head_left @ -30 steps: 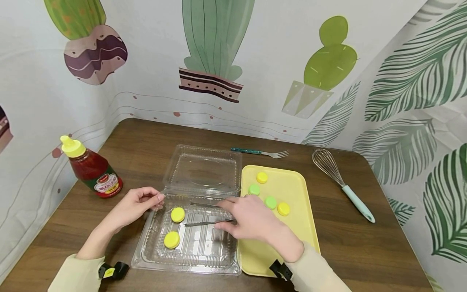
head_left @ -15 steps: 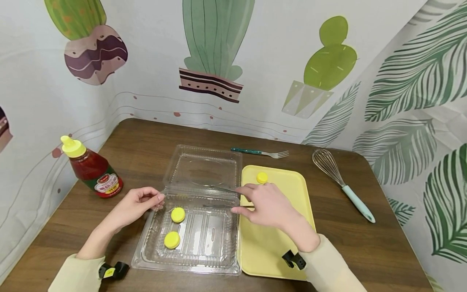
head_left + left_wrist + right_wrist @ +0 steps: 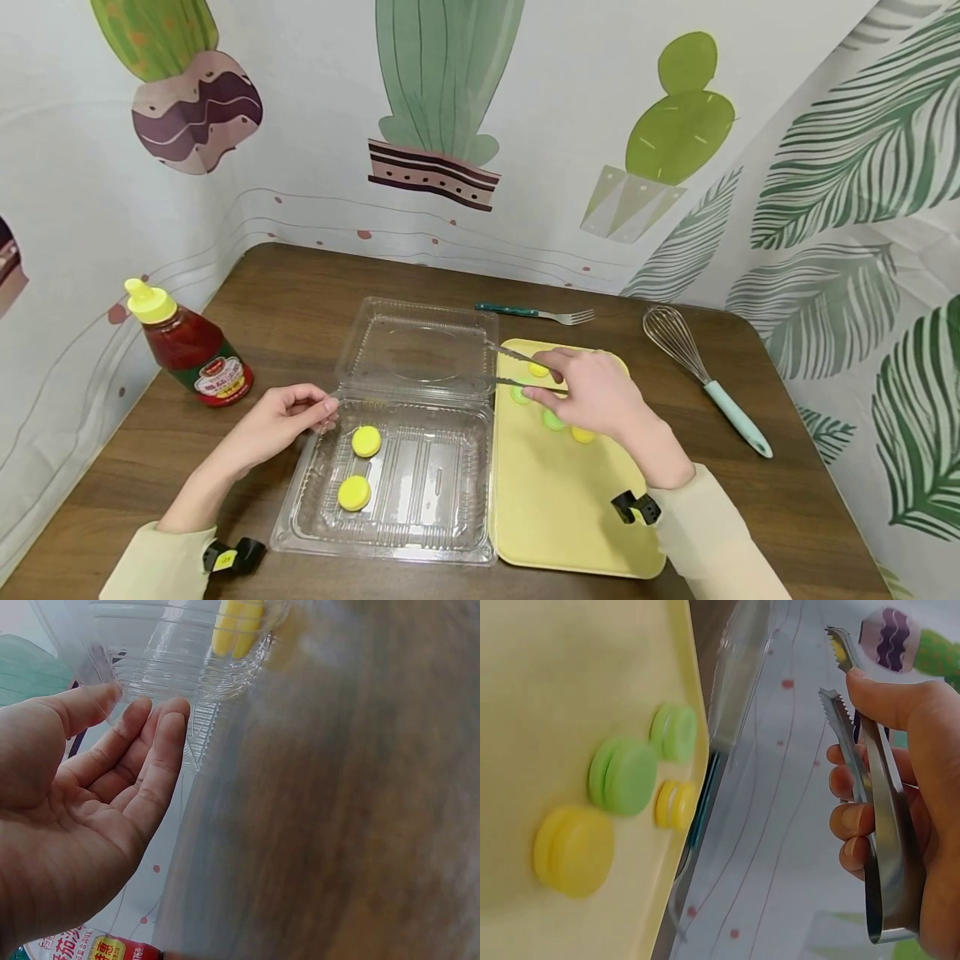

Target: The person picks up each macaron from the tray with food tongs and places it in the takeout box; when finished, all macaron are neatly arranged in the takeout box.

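Note:
My right hand [image 3: 600, 392] grips metal tongs [image 3: 889, 847] over the yellow tray [image 3: 570, 517]. The serrated tips are spread apart with nothing between them. Below lie two green macarons, one green macaron [image 3: 622, 776] nearer the wrist camera, and two yellow ones, one yellow macaron [image 3: 574, 851] at lower left in that view. My left hand [image 3: 281, 425] pinches the left rim of a clear plastic container [image 3: 390, 553] between thumb and fingertips. Two yellow macarons sit in its left side, the upper yellow macaron [image 3: 366, 442] and the lower yellow macaron [image 3: 354, 493].
The container's lid [image 3: 416, 350] lies folded back behind its base. A ketchup bottle [image 3: 198, 354] stands at the left. Behind the tray is a fork [image 3: 536, 313] with a teal handle, and a whisk [image 3: 705, 379] lies to its right. A patterned cloth backs the wooden table.
My right hand has moved the tongs right and away from me, from over the container to over the tray's macarons. My left hand has stayed at the rim.

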Tool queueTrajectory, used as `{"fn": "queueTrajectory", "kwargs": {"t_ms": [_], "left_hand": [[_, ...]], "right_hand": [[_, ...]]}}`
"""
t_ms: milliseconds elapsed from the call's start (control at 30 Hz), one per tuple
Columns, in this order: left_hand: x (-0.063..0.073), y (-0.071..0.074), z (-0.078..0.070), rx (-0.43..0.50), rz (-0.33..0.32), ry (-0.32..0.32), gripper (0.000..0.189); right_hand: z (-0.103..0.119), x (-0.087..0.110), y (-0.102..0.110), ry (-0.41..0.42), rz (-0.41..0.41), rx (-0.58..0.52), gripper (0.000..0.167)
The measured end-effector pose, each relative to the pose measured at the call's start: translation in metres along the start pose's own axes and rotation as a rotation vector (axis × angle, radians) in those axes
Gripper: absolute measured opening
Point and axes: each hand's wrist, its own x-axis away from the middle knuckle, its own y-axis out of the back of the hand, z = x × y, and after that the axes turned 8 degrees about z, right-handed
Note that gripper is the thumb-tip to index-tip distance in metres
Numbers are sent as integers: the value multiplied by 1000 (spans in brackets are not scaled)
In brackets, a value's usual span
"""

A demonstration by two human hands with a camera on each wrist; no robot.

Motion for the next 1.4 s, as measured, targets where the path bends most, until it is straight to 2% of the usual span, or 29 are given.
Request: {"fn": "queueTrajectory", "kwargs": {"t_ms": [333, 700, 1067, 1400], "left_hand": [[1, 0, -1, -5, -2, 10, 24], [1, 1, -2, -11, 1, 9, 24], [1, 1, -2, -18, 0, 23, 25], [1, 1, -1, -23, -2, 21, 24]], "right_hand": [[-32, 4, -3, -133, 47, -23, 46], [-60, 12, -16, -201, 78, -16, 48], [-73, 21, -24, -236, 119, -16, 47], [-76, 24, -26, -243, 160, -5, 43]]}}
